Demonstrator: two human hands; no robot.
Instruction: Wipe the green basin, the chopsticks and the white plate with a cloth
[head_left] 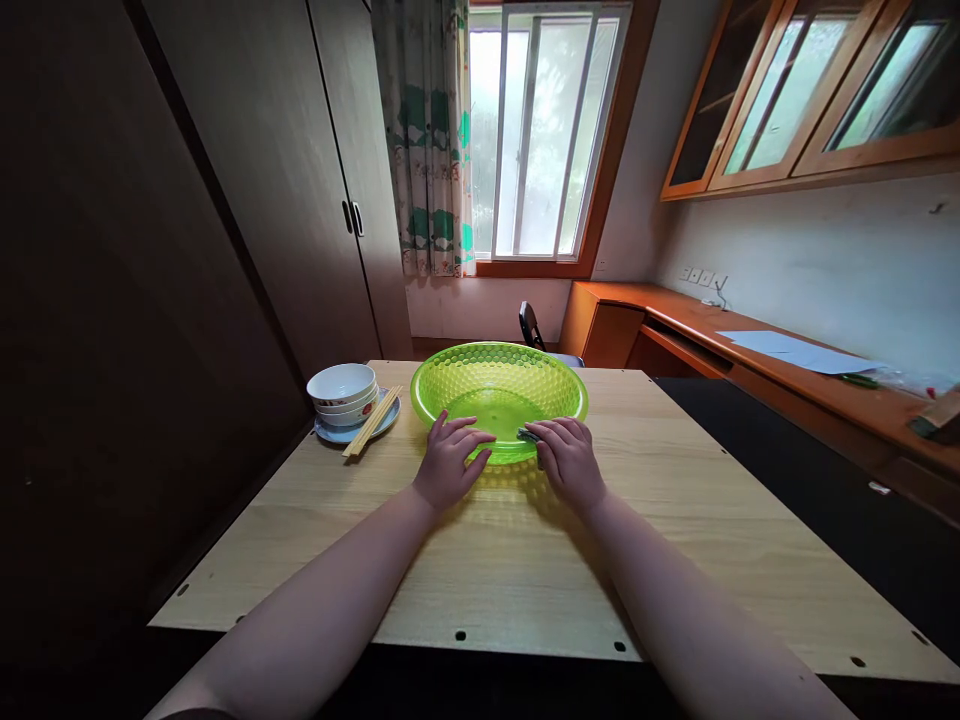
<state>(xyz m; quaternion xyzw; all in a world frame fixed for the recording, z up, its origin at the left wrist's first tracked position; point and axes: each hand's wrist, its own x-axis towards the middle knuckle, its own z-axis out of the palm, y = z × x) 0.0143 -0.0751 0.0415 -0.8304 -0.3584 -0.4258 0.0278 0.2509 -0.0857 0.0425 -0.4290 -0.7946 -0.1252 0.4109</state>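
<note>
A translucent lime-green plastic basin (499, 362) with a dimpled wall stands upright on the wooden table (450, 560). My left hand (454, 462) rests at the basin's near rim, fingers spread and thumb apart, holding nothing that I can see. To its right, my right hand (570, 462) is closed over the same rim. A small dark, greenish cloth (527, 436) pokes out from under its fingers, pressed against the rim; most of it is hidden.
Left of the basin, several stacked white bowls (341, 385) sit on a blue-rimmed plate (337, 434), with wooden chopsticks (373, 424) leaning across its edge. A tall dark wardrobe (262, 200) borders the left side. Behind the table are a black chair (531, 325) and an orange-brown desk (615, 293).
</note>
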